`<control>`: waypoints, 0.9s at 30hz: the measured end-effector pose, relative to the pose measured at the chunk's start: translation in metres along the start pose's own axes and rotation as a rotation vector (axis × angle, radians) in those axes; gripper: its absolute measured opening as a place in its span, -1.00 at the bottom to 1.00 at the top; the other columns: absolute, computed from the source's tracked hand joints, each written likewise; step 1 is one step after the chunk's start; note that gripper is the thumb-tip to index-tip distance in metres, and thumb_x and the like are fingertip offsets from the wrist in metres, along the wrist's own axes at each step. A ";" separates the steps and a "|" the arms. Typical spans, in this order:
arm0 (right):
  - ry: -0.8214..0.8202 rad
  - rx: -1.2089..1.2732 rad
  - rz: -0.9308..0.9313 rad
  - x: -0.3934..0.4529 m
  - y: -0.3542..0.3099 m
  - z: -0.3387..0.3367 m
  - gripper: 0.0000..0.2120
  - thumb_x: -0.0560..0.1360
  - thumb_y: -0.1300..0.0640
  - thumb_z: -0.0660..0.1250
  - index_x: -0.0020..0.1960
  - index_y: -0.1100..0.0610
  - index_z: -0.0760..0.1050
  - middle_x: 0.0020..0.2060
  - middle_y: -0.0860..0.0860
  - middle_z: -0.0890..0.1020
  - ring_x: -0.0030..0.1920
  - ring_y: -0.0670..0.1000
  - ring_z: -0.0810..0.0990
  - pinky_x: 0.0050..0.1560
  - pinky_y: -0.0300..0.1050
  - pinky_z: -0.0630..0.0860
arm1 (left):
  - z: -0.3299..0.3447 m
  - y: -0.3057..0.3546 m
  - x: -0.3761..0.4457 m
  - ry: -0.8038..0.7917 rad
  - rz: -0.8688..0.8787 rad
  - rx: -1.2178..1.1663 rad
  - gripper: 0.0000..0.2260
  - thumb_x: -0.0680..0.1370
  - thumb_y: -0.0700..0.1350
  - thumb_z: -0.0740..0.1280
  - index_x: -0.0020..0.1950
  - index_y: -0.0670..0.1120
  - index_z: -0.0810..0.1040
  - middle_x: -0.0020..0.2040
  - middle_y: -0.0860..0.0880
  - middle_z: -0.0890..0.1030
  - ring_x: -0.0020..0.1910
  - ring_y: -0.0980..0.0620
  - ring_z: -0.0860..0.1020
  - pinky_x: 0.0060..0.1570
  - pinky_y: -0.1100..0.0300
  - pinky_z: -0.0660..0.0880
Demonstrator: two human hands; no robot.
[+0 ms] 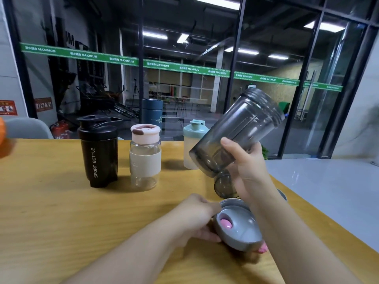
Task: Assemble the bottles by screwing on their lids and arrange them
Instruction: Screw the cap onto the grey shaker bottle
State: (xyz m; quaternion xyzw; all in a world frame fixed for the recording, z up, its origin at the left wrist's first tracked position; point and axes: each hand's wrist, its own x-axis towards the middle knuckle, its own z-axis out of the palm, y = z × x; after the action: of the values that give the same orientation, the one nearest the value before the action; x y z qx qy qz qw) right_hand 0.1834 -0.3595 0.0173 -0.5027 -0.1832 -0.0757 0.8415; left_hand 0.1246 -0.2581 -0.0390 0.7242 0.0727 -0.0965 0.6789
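Smoky grey translucent bottle body (235,134): lidless, held in the air above the table's right part, tilted with its threaded mouth up and to the right. The right hand (246,162) grips it near the base, thumb across the front wall.

Grey lid (239,226): inner side up, with a pink plug at its centre and a pink tab at its lower edge. The left hand (196,217) holds it by the rim just above the wooden table (51,212), below the bottle body.

Small grey translucent cup piece (223,185): on the table behind the right wrist, partly hidden.

Black bottle (99,152): upright, lid on, marked "SPORT BOTTLE", left in the row at the table's far side.

Clear glass bottle (145,156): upright just right of the black one, pale sleeve around its middle, pink lid on.

Frosted pale bottle (191,144): upright, light blue-green lid on, partly behind the held bottle body.

Dark blue flask (152,112): upright, farther back, between the glass and frosted bottles.

Glass wall (205,58): behind the table, crossed by a green printed strip.
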 end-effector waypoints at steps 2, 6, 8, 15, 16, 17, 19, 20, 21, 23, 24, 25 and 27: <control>-0.021 0.105 0.013 -0.001 -0.002 0.000 -0.32 0.30 0.22 0.47 0.35 0.28 0.29 0.03 0.18 0.56 -0.04 0.11 0.59 0.08 0.13 0.51 | -0.009 0.002 -0.002 0.021 0.011 -0.022 -0.88 0.54 -0.18 0.31 -0.01 -0.22 0.45 -0.16 -0.16 0.40 -0.45 -0.01 0.42 -0.40 0.15 0.59; -0.038 0.229 0.091 0.000 -0.003 -0.003 -0.31 0.37 0.14 0.47 0.41 0.25 0.27 0.13 0.20 0.56 0.09 0.19 0.59 0.13 0.06 0.55 | -0.037 0.008 -0.012 0.085 -0.003 -0.071 -0.80 0.51 -0.22 0.33 0.08 -0.24 0.42 -0.01 -0.26 0.50 -0.32 -0.13 0.56 -0.35 0.12 0.61; -0.043 0.257 0.151 0.000 -0.003 0.000 -0.13 0.24 0.04 0.56 0.43 0.27 0.27 0.17 0.24 0.55 0.16 0.24 0.55 0.27 0.17 0.45 | -0.051 0.010 -0.019 0.091 0.008 -0.092 -0.83 0.50 -0.27 0.33 0.06 -0.25 0.44 0.09 -0.29 0.54 -0.23 -0.18 0.61 -0.31 0.12 0.63; -0.091 0.277 0.273 -0.001 0.010 0.003 -0.11 0.18 -0.03 0.60 0.41 0.17 0.33 0.27 0.22 0.54 0.27 0.22 0.53 0.26 0.18 0.45 | -0.098 -0.005 -0.031 0.072 0.042 -0.230 -0.70 0.51 -0.33 0.32 0.22 -0.38 0.43 0.08 -0.34 0.59 -0.07 -0.25 0.67 -0.20 0.09 0.64; -0.109 0.275 0.280 -0.002 0.012 0.003 -0.08 0.14 -0.05 0.62 0.40 0.17 0.34 0.26 0.21 0.55 0.26 0.22 0.54 0.29 0.20 0.42 | -0.101 -0.009 -0.032 0.105 0.059 -0.276 -0.65 0.51 -0.34 0.33 0.26 -0.35 0.38 0.07 -0.32 0.59 -0.10 -0.24 0.68 -0.22 0.06 0.65; -0.127 0.266 0.286 -0.003 0.013 0.003 -0.10 0.13 -0.06 0.62 0.38 0.17 0.38 0.24 0.20 0.57 0.24 0.21 0.55 0.30 0.21 0.40 | -0.104 -0.014 -0.032 0.143 0.081 -0.322 -0.61 0.50 -0.34 0.35 0.29 -0.28 0.33 0.09 -0.31 0.58 -0.13 -0.23 0.68 -0.24 0.03 0.65; -0.149 0.226 0.295 -0.005 0.016 0.002 -0.22 0.14 -0.09 0.59 0.28 0.15 0.47 0.17 0.18 0.62 0.19 0.20 0.59 0.29 0.23 0.41 | -0.110 -0.024 -0.031 0.171 0.130 -0.421 -0.46 0.46 -0.34 0.42 0.34 -0.12 0.26 0.16 -0.31 0.55 -0.15 -0.22 0.69 -0.27 0.01 0.65; -0.152 0.207 0.297 -0.006 0.018 0.002 -0.31 0.16 -0.10 0.57 0.21 0.14 0.52 0.14 0.17 0.64 0.17 0.19 0.61 0.26 0.24 0.43 | -0.112 -0.028 -0.031 0.164 0.144 -0.457 -0.36 0.40 -0.36 0.47 0.38 -0.12 0.24 0.20 -0.32 0.53 -0.12 -0.23 0.68 -0.27 0.01 0.64; -0.148 0.193 0.297 -0.007 0.018 0.001 -0.42 0.21 -0.10 0.52 0.15 0.13 0.55 0.11 0.16 0.66 0.15 0.19 0.62 0.23 0.24 0.45 | -0.114 -0.031 -0.030 0.151 0.154 -0.473 -0.30 0.33 -0.36 0.48 0.40 -0.17 0.26 0.23 -0.34 0.51 -0.06 -0.24 0.67 -0.25 0.02 0.64; -0.123 0.162 0.301 -0.008 0.016 0.001 -0.55 0.31 -0.06 0.39 0.13 0.12 0.54 0.06 0.15 0.68 0.13 0.20 0.63 0.15 0.20 0.51 | -0.116 -0.033 -0.033 0.110 0.196 -0.472 -0.38 0.27 -0.38 0.44 0.31 -0.28 0.39 0.20 -0.36 0.55 0.00 -0.22 0.66 -0.20 0.06 0.64; -0.121 0.130 0.302 -0.009 0.016 0.000 -0.53 0.33 -0.06 0.36 0.18 0.11 0.52 0.04 0.14 0.69 0.10 0.19 0.64 0.08 0.16 0.55 | -0.116 -0.034 -0.034 0.099 0.226 -0.478 -0.47 0.27 -0.42 0.42 0.24 -0.28 0.46 0.16 -0.33 0.59 -0.01 -0.20 0.66 -0.19 0.08 0.64; -0.123 0.086 0.301 -0.010 0.015 0.000 -0.49 0.33 -0.08 0.35 0.23 0.10 0.48 0.02 0.13 0.70 0.05 0.16 0.67 -0.04 0.10 0.60 | -0.117 -0.035 -0.035 0.096 0.256 -0.491 -0.51 0.28 -0.43 0.41 0.20 -0.27 0.50 0.14 -0.30 0.61 -0.01 -0.17 0.67 -0.19 0.10 0.64; -0.148 -0.007 0.284 -0.011 0.017 -0.002 -0.42 0.30 -0.13 0.35 0.27 0.06 0.45 -0.03 0.10 0.71 -0.08 0.11 0.71 -0.24 0.01 0.63 | -0.117 -0.037 -0.033 0.113 0.313 -0.537 -0.48 0.25 -0.39 0.39 0.21 -0.26 0.49 0.16 -0.26 0.61 0.03 -0.16 0.66 -0.18 0.13 0.64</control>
State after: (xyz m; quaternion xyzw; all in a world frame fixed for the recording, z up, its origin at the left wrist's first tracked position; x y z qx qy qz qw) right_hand 0.1793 -0.3536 -0.0018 -0.5307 -0.1714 0.0806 0.8261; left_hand 0.0884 -0.1383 -0.0595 0.5257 0.0206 0.0723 0.8474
